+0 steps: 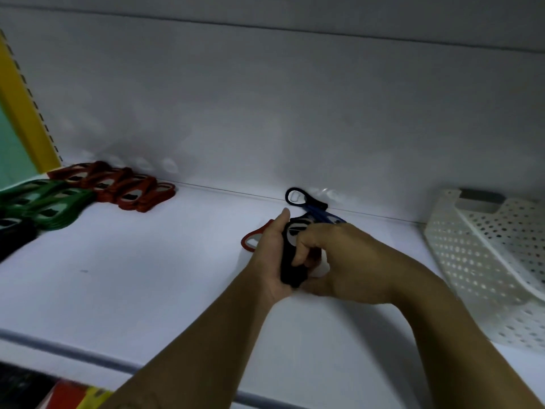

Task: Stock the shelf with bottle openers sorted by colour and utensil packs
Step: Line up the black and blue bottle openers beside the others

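Note:
On the white shelf (pixel 147 276), my left hand (pixel 272 261) cradles a stack of black bottle openers (pixel 290 261) at mid-shelf. My right hand (pixel 333 255) curls its fingers over the same stack from the right. A red opener (pixel 250 239) lies just left of my left hand. Behind my hands, a black opener (pixel 300 197) and a blue one (pixel 321 216) lie against the back wall. Sorted rows sit at the far left: red openers (pixel 124 187), green openers (pixel 47 206), black openers (pixel 14 231).
A white perforated plastic basket (pixel 483 261) lies tipped on the shelf at the right. A yellow slotted upright (pixel 26 104) bounds the shelf at the left. The shelf's front rail (pixel 88 354) runs below, with red and yellow packaging (pixel 76 395) beneath it.

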